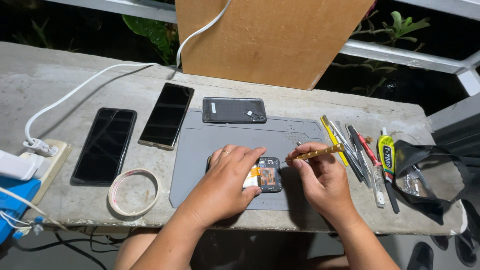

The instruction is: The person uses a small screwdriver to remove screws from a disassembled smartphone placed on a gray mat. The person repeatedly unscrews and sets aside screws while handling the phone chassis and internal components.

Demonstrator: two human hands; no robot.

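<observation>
The left hand (231, 172) presses flat on an opened black smartphone with exposed innards (268, 174), lying on the grey rubber mat (200, 150) on the concrete tabletop (50, 80). The right hand (320, 177) pinches a slim brass-coloured screwdriver (320, 152), its grip closed around it, tip just beside the phone.

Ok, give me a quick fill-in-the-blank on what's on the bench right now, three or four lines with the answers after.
1. The left hand presses down on the opened black phone, which lies on the grey rubber ____.
2. The right hand holds a thin screwdriver with a golden handle, its tip pointing toward the ____ phone.
3. Left of the mat, ____ intact dark phones lie screen-up on the concrete slab.
4. The white roll of tape lies ____ of the mat.

Missing words: mat; opened; two; left
</observation>
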